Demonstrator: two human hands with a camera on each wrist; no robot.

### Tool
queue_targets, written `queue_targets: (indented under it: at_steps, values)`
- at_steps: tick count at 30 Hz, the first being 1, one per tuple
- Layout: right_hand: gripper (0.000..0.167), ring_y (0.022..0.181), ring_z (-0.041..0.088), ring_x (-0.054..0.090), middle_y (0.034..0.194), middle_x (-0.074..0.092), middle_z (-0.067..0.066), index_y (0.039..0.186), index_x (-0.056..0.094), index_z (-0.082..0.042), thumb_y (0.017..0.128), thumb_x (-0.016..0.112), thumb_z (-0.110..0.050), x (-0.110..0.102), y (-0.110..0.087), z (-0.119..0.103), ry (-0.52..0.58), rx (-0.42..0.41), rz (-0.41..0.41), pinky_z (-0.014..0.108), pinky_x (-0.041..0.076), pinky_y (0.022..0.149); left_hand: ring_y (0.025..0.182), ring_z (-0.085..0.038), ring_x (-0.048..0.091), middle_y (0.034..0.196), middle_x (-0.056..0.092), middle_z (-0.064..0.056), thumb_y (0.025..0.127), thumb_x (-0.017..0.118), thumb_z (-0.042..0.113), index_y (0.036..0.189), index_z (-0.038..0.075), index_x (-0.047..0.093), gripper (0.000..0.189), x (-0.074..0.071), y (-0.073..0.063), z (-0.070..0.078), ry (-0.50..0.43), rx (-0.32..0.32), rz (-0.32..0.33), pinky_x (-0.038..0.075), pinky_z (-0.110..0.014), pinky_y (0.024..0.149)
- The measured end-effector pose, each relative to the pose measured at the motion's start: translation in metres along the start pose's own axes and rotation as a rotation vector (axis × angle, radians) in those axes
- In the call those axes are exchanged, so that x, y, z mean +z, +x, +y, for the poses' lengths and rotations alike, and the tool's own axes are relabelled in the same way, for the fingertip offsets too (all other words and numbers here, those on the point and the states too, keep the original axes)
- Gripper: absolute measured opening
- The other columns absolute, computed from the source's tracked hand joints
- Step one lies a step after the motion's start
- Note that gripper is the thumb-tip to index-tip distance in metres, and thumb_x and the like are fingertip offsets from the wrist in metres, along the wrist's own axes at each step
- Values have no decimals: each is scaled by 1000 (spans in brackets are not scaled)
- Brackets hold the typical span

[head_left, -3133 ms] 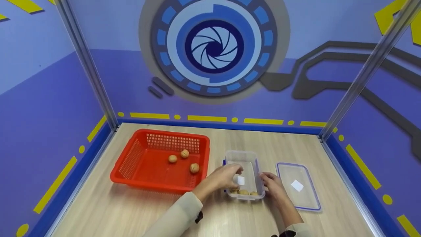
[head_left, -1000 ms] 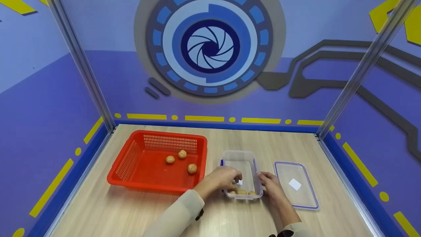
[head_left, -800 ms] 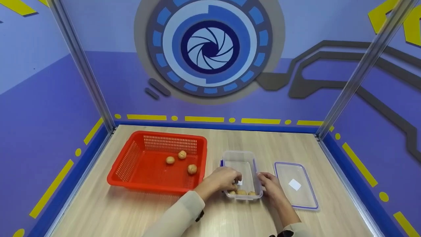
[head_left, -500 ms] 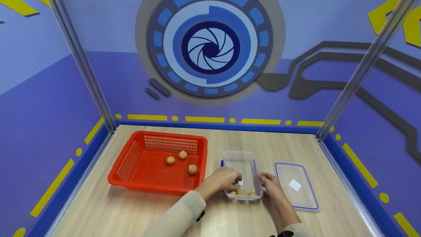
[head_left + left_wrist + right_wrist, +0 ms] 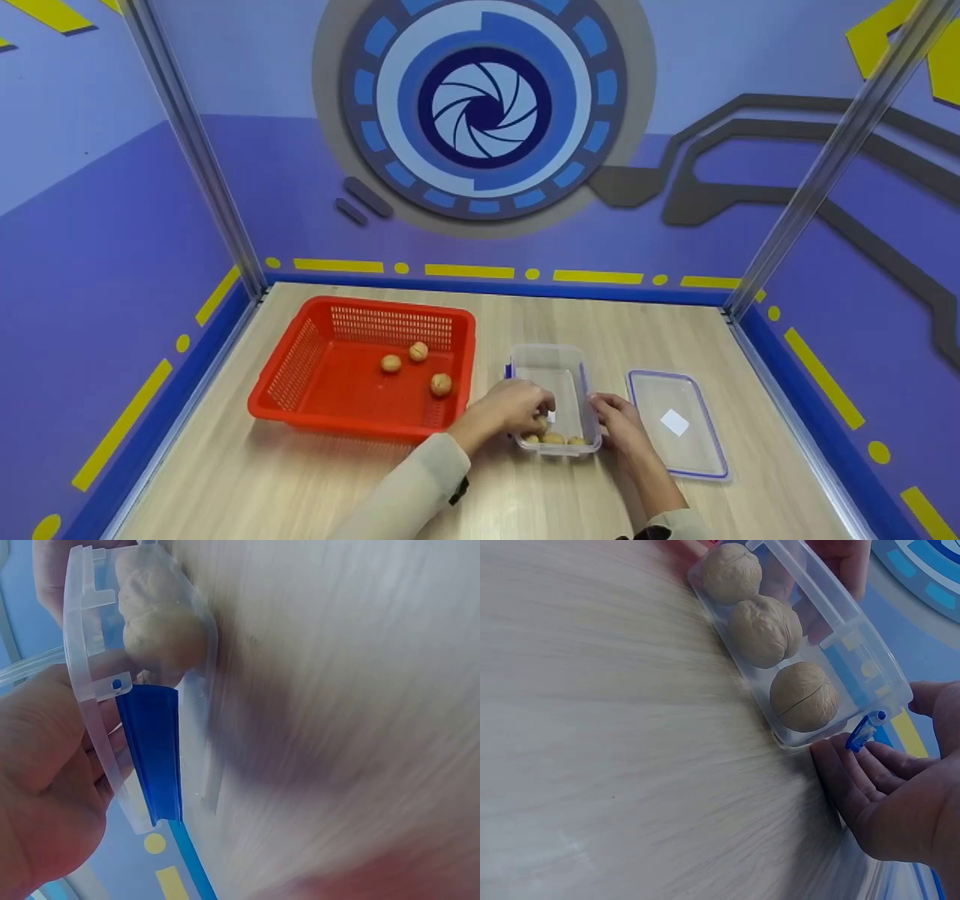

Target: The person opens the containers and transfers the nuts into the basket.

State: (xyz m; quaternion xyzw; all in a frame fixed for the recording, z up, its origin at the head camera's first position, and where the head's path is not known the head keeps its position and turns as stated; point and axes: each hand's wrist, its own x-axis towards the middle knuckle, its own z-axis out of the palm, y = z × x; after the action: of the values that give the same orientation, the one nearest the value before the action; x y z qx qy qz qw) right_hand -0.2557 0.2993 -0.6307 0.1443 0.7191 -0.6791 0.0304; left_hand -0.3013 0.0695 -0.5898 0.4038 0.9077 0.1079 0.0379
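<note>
A clear plastic food container (image 5: 555, 356) with blue side latches stands on the table. Along its near end lie several walnuts (image 5: 804, 697). My left hand (image 5: 517, 405) reaches over the container's left wall, its fingers curled down inside and gripping a walnut (image 5: 539, 425) that they partly hide. The left wrist view shows the left thumb side (image 5: 45, 765) behind the blue latch (image 5: 154, 754), close to the walnuts (image 5: 165, 634). My right hand (image 5: 622, 426) holds the container's right side, thumb at the rim and fingers (image 5: 877, 772) low by the other latch (image 5: 862, 733).
A red plastic basket (image 5: 360, 431) stands to the left, with 3 walnuts (image 5: 441, 385) in it. To the right lies the container's clear lid (image 5: 694, 442), edged in blue and bearing a white label (image 5: 674, 422). Printed panels (image 5: 480, 247) enclose the table.
Since about three seconds ago my left fingers have curled in and moved lower inside the container. My right hand keeps its place at the container's side. The walnuts in the basket have not moved.
</note>
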Motion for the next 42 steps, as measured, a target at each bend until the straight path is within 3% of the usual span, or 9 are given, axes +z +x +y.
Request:
queue_targets:
  at_steps: [5,10,13,18,22,26,31,37,42]
  values:
    - [45,119,35,60,129,63,21,134,59,8,107,64,-28,-2,1,1,-12,0,-12,43,54,90,96,-6,67,108,77,8,89,83,23,120,16,77,32,-6,0,0,-120,-13,12,55,-26,85]
    - [45,118,35,60,128,62,22,134,58,9,108,63,-27,-2,1,1,-10,-3,-6,44,55,90,105,-10,70,111,76,5,93,81,18,122,13,75,30,-14,-5,-2,-242,17,59,55,-25,94]
    - [45,117,35,61,126,63,21,134,59,10,108,63,-27,-1,0,1,-7,-10,-3,44,55,89,103,-9,70,110,76,4,95,80,17,122,12,74,27,-23,-12,-4,-329,42,100,55,-23,94]
    - [43,114,34,61,124,63,21,133,59,10,108,63,-24,-2,1,2,-6,-11,6,41,55,86,102,-9,69,112,75,4,99,78,22,127,10,72,31,-41,-28,-5,-499,20,152,57,-25,95]
    - [40,110,31,61,121,63,20,130,61,9,107,63,-24,-1,1,4,4,-8,17,38,55,82,102,-8,69,113,74,3,97,80,27,128,10,71,36,-56,-41,-9,-568,23,211,59,-31,95]
    - [43,113,32,59,125,60,20,132,59,9,107,63,-25,-1,0,5,3,-1,8,39,54,85,98,-8,70,110,74,3,94,83,27,124,11,72,35,-66,-59,-20,-623,27,304,60,-32,93]
    - [43,120,35,57,132,58,21,136,57,8,108,60,-24,-1,-2,6,-11,25,0,45,52,93,98,-10,70,108,74,6,91,86,24,120,12,73,34,-74,-84,-40,-685,-52,424,60,-33,93]
    - [44,127,39,54,139,55,24,139,55,7,109,58,-26,-1,-1,4,-11,24,-11,56,48,105,101,-13,71,111,73,4,90,87,24,120,14,72,35,-76,-103,-67,-650,-83,559,60,-38,94]
    - [45,127,39,55,139,56,25,139,56,7,109,59,-25,-1,0,2,-6,18,-13,56,48,105,101,-15,71,111,73,3,89,88,24,117,13,73,34,-74,-115,-93,-641,-134,633,61,-41,93]
